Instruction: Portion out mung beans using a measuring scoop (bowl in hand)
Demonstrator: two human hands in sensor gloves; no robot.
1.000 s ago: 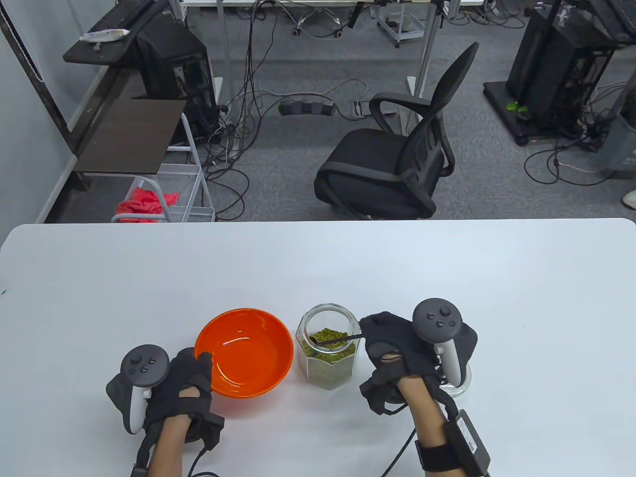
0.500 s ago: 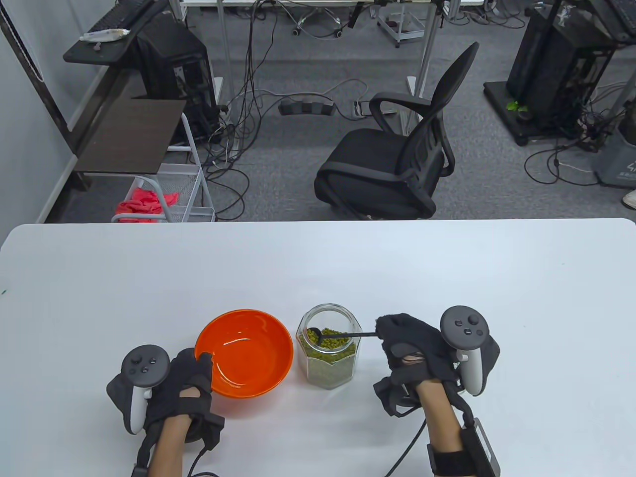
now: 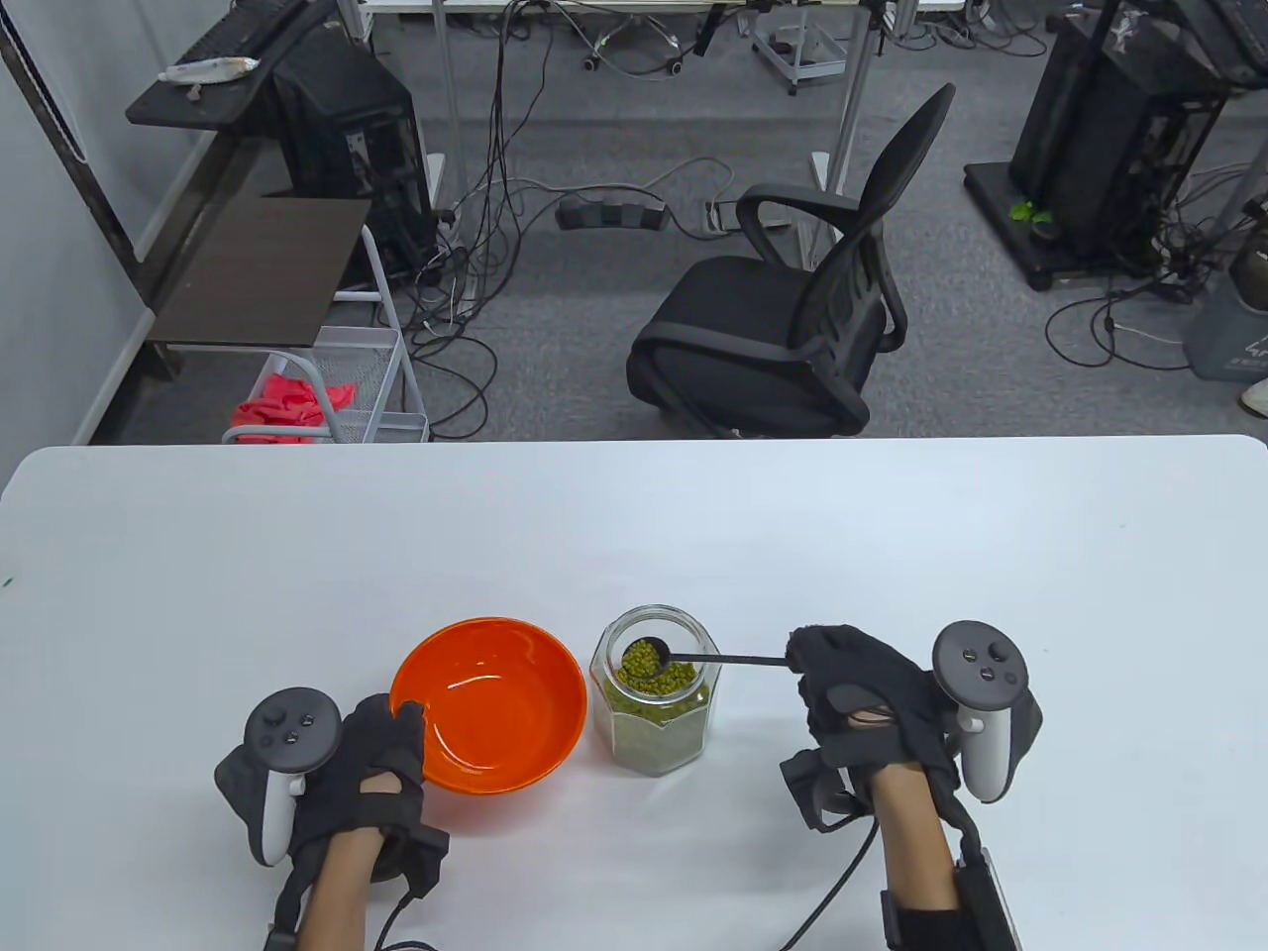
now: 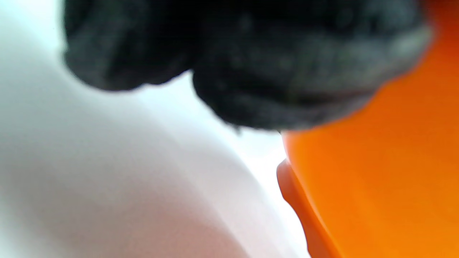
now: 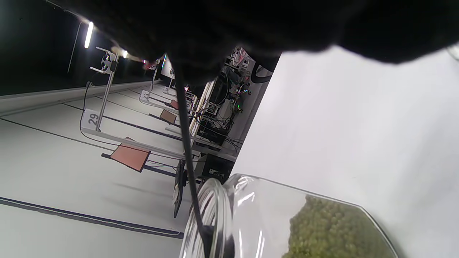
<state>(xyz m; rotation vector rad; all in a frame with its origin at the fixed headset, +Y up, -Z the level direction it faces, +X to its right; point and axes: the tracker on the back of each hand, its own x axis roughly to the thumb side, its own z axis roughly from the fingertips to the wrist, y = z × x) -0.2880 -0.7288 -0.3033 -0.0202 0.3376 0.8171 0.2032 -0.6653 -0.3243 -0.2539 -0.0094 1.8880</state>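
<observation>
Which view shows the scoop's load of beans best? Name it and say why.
The table view: the scoop sits heaped with mung beans at the jar mouth, its handle running to the right hand. The right wrist view shows only the handle entering the jar, the load hidden. The left wrist view shows none of it.

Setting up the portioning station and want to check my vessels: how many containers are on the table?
2: an orange bowl at the near left, held at its rim by the left hand, and a glass jar of mung beans just right of it.
</observation>
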